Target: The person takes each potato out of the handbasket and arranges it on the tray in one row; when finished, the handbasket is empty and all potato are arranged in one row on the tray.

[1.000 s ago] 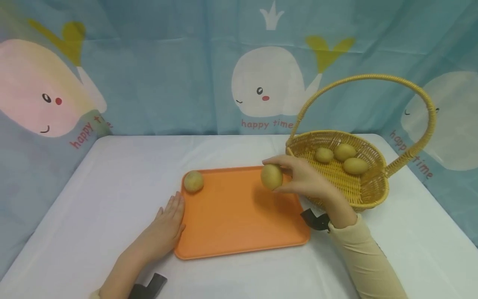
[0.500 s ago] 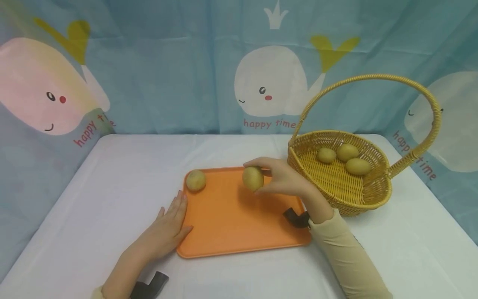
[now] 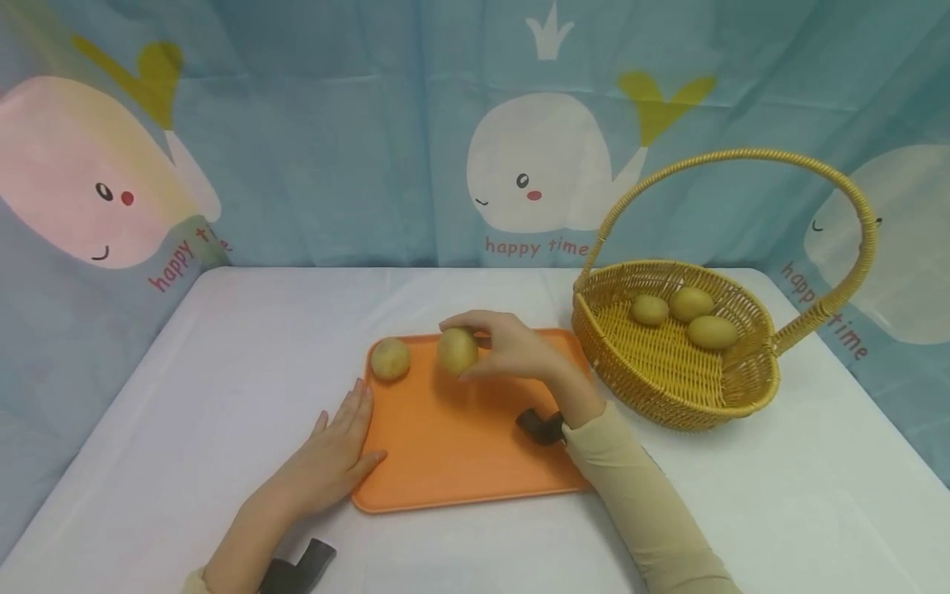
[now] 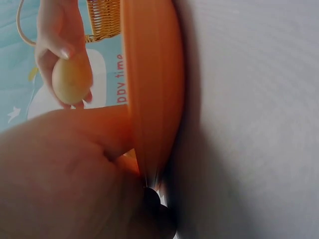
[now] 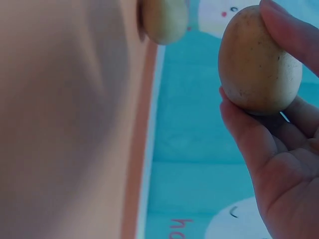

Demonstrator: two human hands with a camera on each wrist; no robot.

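Note:
My right hand (image 3: 505, 346) pinches a potato (image 3: 457, 351) between thumb and fingers, above the back of the orange tray (image 3: 475, 445). The right wrist view shows small dark specks on this held potato (image 5: 259, 59). Another potato (image 3: 390, 360) lies in the tray's back left corner, left of the held one. Along the tray's left edge rests my left hand (image 3: 334, 454), its fingers straight and its thumb over the rim. In the left wrist view the tray's side (image 4: 152, 74) stands close to that hand.
A yellow wicker basket (image 3: 631, 371) with a tall arched handle stands right of the tray and holds 3 potatoes (image 3: 692, 304). A white cloth (image 3: 260, 330) covers the table. Behind it hangs a blue curtain (image 3: 334, 165) with whale prints.
My right hand has carried the potato leftward over the tray, from near the basket toward the potato in the corner. My left hand stays at the tray's left edge.

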